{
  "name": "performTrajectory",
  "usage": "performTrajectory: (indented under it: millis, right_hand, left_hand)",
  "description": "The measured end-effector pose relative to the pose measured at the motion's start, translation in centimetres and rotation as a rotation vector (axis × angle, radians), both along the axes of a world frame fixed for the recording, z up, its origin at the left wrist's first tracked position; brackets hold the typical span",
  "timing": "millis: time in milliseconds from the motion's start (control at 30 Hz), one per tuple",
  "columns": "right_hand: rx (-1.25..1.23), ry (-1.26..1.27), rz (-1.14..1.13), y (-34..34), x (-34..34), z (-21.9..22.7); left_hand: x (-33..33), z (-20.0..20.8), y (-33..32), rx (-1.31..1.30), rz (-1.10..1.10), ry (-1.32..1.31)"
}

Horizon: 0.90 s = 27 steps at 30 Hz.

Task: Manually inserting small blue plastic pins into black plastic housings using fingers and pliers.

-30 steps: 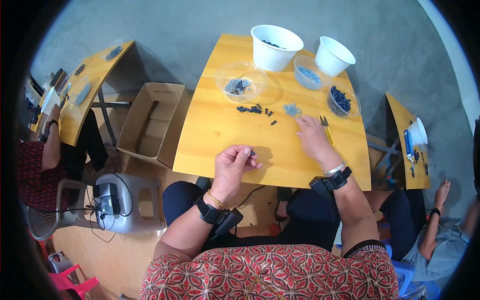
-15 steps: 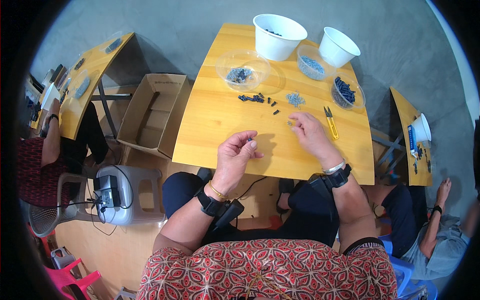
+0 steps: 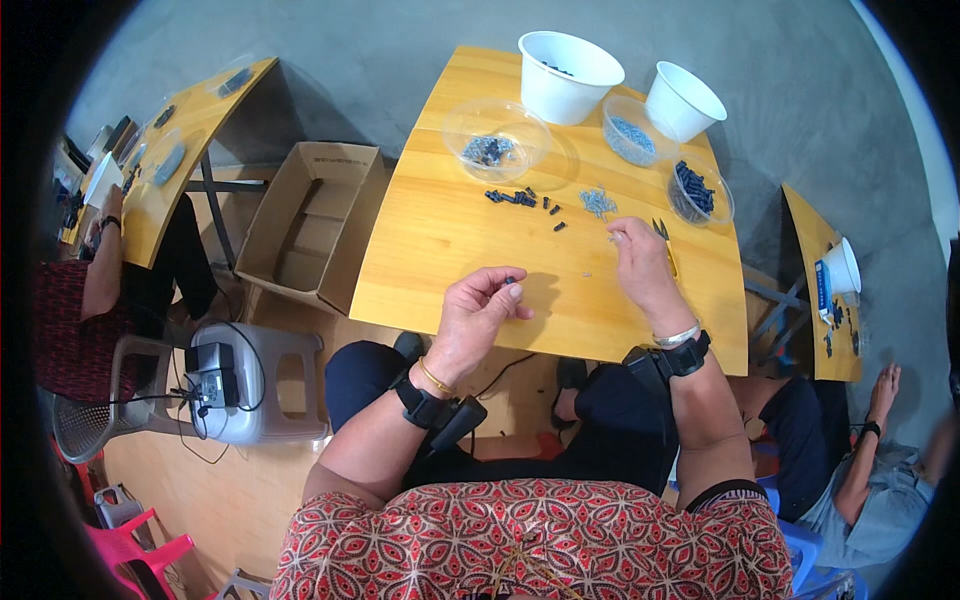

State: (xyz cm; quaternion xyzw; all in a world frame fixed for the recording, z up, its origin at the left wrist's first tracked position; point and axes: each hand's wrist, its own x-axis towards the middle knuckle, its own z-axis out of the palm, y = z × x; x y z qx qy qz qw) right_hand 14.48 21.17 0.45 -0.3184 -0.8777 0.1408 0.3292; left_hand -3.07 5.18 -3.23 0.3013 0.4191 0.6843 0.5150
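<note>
Wooden table: two white tubs, three clear bowls

A small dark plug sits pinched at the fingers of the left hand, raised just above the wooden tabletop. It is short and blackish; its exact shape is too small to tell. The right hand holds a tiny silvery screw at its fingertips, near a loose heap of similar screws lying on the tabletop.
</note>
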Motion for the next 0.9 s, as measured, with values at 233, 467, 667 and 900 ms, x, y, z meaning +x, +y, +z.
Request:
performTrajectory:
  millis: [233,467,667,900]
  right_hand:
    - [-0.125,0.036,-0.028,0.6,1.8,-2.8]
    - [-0.295,0.007,0.046,-4.1,0.4,-1.2]
    - [-0.015,-0.192,0.178,-4.9,-0.9,-1.0]
    - [-0.070,-0.058,0.222,-4.3,-0.7,-2.3]
  left_hand:
    - [0.1,0.2,0.2,0.000,-0.008,-0.008]
    - [0.1,-0.1,0.2,0.008,-0.001,-0.024]
    - [0.2,0.0,0.0,0.007,0.008,0.063]
    - [0.1,-0.1,-0.2,0.015,-0.010,0.070]
